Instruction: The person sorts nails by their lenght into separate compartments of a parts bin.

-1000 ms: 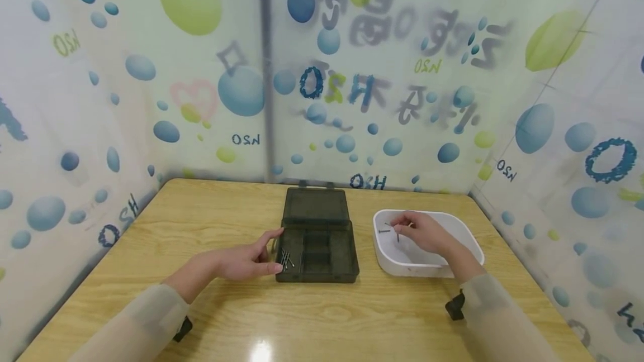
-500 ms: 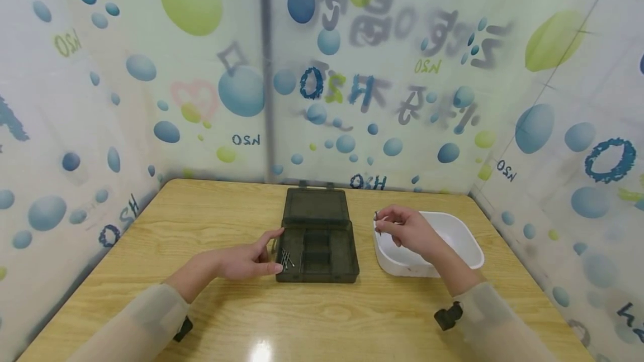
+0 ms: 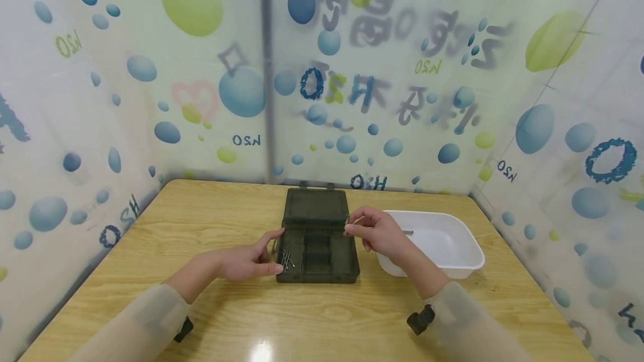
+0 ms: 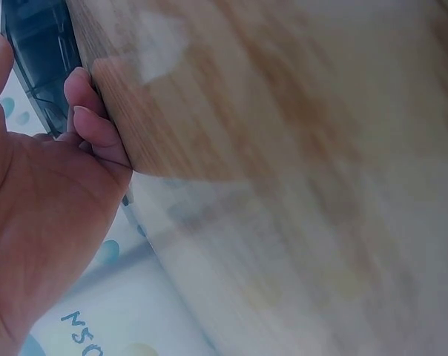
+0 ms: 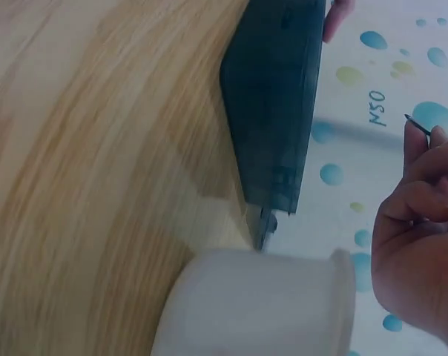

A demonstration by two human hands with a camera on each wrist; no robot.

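Note:
A dark, see-through storage box point(image 3: 329, 279) lies with its lid point(image 3: 316, 204) laid back, in the middle of the head view. My left hand point(image 3: 241, 260) rests at its left side, thumb and index finger spread along the edge. Several thin screws point(image 3: 286, 260) lie in its left compartment. Thumb and fingertips of my right hand point(image 3: 374, 230) pinch a small dark screw point(image 5: 418, 124), whose pointed end shows in the right wrist view. That hand hovers at the box's right rim, and its forearm covers part of the white tray point(image 3: 453, 270).
The tray stands right of the box; a screw point(image 3: 408, 232) shows inside it beside my hand. Dividers point(image 3: 317, 247) split the box's middle. Behind the wooden table point(image 3: 226, 317) and at its sides hang patterned curtains point(image 3: 327, 99).
My right hand has lifted out of the white tray with a screw and moved left to the box's right rim. The left hand has stayed in place.

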